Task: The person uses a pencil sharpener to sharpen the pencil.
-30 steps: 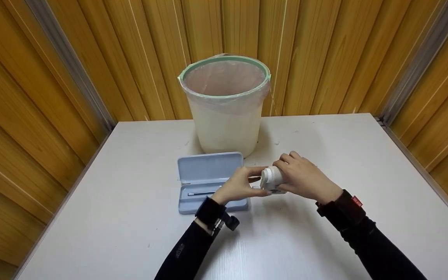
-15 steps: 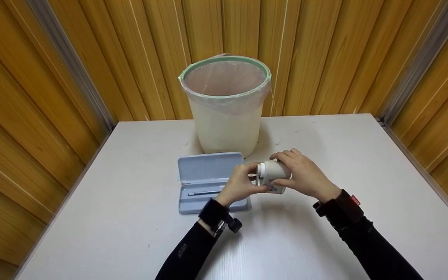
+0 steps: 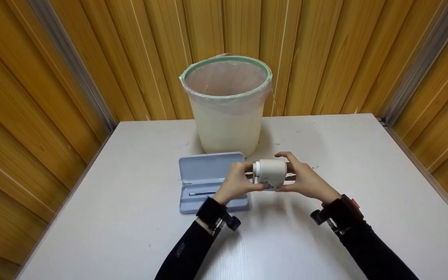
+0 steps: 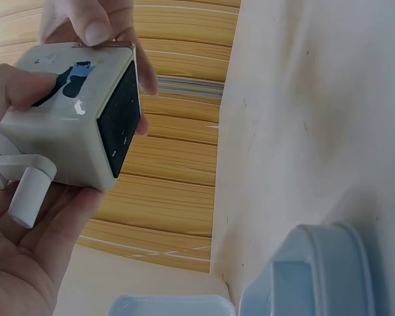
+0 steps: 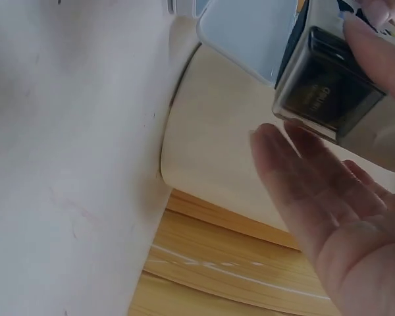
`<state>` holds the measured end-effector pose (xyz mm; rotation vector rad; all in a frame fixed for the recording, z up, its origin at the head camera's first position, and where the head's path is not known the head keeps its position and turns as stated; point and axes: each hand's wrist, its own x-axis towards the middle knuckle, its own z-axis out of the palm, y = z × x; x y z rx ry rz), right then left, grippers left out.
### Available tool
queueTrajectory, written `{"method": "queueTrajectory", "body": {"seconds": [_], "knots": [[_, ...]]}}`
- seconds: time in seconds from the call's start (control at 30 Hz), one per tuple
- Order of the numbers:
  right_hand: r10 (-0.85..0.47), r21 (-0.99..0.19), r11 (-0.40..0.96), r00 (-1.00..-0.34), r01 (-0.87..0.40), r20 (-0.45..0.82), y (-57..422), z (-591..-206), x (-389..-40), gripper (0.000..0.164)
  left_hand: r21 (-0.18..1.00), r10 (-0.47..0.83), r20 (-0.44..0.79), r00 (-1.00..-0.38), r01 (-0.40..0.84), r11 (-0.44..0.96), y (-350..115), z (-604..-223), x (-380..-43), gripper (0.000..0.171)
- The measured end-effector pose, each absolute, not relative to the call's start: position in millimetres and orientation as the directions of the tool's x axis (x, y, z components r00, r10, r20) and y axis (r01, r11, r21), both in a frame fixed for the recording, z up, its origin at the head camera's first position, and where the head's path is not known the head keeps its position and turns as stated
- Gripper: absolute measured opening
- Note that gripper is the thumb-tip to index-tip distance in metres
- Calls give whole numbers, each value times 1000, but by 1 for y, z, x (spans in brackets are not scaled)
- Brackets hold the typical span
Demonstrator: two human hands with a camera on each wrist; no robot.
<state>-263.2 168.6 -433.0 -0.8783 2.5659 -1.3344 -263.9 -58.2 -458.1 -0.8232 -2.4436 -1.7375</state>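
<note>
A cream pencil sharpener with a white crank is held up above the table between both hands. My left hand grips its crank end, thumb on the patterned face and fingers beneath. On the opposite end, my right hand has its thumb against the body and fingers around the far side, with the index finger lifted away. The right wrist view shows a dark see-through shavings drawer in the sharpener, beside the right thumb.
An open light-blue pencil case lies just left of the hands, with a pencil in it. Behind stands a cream bin with a green rim and clear liner. Wood-panelled walls enclose the white table.
The sharpener has turned to show its patterned face and shifted slightly left. My right hand has moved from over its top to its right end, spreading its fingers.
</note>
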Motion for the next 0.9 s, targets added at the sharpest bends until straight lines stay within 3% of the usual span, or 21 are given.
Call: {"method": "queueTrajectory", "body": {"seconds": [0.33,0.57,0.9], "knots": [[-512,-855,362,-846,-371,151,168,-431,-263,78,876,403,299,-865,416,244,-66,-450,-264,51],[-486,-864,350,-859,-361,162,168,-429,-263,65,857,403,299,-865,429,286,-69,-444,-263,53],[-484,-889,342,-868,-306,113,179,-426,-264,58,833,416,337,-844,474,286,-77,-441,-265,42]]}}
